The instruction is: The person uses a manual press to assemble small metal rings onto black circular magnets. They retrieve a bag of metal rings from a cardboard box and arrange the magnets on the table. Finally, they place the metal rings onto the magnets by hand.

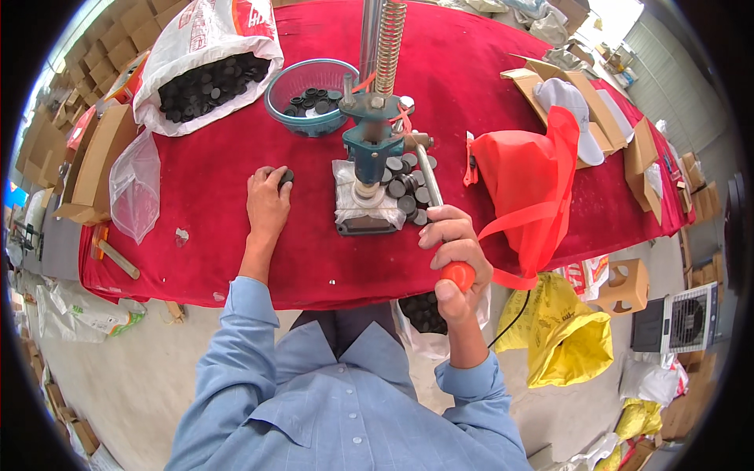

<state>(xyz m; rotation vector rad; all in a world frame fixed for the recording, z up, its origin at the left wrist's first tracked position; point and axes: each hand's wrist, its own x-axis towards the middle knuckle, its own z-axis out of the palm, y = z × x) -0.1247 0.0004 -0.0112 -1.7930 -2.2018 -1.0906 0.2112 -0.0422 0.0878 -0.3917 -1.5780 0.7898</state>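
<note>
A red cloth-covered table (236,228) filled the upper half of the view, and a teal hand press (369,149) stood near its middle, its spring and column rising toward the far edge. Far left of the press, a white sack (206,39) lay open on its side, spilling black discs toward the table's middle; right of the press, a red plastic bag (534,180) slumped, with open cardboard boxes (620,133) beyond it and a white cap (569,106) on one. Just behind and left of the press sat a clear blue bowl (308,98) holding a few black discs, and a clear plastic bag (135,184) lay near the table's left edge. Loose black discs (408,188) were heaped against the press's right side on a plastic sheet. The press lever (430,184) ran as a long metal bar from the press head down and toward the person, its long axis slanting slightly rightward and ending in an orange knob (458,275) near the table's front edge. The right hand (454,251) was wrapped tight around that knob end, thumb underneath, forearm reaching up from the lower edge. The left hand (267,200) lay palm down on the cloth left of the press, fingers curled over a single black disc (286,177) at the fingertips
</note>
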